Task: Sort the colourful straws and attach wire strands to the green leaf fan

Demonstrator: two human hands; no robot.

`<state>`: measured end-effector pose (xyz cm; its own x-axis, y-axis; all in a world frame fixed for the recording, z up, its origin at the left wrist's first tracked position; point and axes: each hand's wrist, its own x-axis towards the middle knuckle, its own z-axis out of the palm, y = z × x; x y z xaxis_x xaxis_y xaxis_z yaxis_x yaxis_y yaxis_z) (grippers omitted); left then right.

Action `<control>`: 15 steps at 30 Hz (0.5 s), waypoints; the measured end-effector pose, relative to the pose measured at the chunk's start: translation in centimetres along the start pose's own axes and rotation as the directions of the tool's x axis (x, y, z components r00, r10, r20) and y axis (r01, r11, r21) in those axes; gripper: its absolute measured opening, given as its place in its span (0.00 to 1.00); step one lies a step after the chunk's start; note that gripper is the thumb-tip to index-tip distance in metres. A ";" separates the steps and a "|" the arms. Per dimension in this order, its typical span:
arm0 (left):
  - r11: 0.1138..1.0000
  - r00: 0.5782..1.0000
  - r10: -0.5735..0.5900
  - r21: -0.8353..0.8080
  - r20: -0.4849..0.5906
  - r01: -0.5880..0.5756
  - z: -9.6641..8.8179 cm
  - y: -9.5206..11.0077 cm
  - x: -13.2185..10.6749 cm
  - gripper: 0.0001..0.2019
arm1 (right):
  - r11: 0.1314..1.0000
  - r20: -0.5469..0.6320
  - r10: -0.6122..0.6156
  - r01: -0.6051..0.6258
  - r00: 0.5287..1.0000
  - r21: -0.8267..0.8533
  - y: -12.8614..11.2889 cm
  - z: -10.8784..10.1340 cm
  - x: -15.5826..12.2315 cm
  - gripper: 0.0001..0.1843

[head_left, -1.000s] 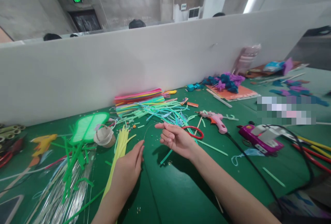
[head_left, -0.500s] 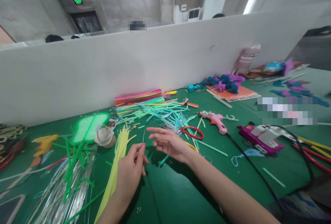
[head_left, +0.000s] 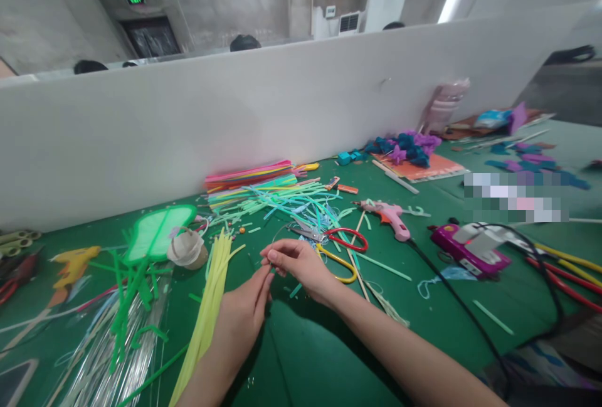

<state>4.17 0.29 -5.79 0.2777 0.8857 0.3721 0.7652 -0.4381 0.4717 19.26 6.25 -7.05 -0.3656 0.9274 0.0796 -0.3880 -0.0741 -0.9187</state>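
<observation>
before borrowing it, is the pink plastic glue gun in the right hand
No, the glue gun lies on the green tabletop, apart from the right hand.

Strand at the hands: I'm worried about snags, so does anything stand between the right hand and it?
Nothing visible stands between the right hand and the strand, though their contact is hidden. The left hand is close alongside; the scissors lie beyond, not between.

Left hand, right hand and forearms appear bare.
</observation>
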 end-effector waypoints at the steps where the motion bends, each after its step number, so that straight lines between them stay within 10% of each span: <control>1: 0.998 1.000 0.029 0.048 -0.006 -0.029 0.1 -0.1 0.0 0.15 | 1.000 -0.011 -0.002 0.002 1.000 -0.006 -0.1 0.0 0.0 0.16; 15: 0.812 0.901 0.427 0.471 -0.073 -0.346 0.8 -0.7 -0.1 0.11 | 0.999 0.013 -0.039 0.039 0.999 -0.002 0.0 -0.5 0.0 0.16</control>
<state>4.07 0.62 -6.75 0.5342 0.6001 0.5954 0.7985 -0.5895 -0.1221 19.64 6.47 -7.21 -0.3609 0.9249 0.1199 -0.4002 -0.0374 -0.9157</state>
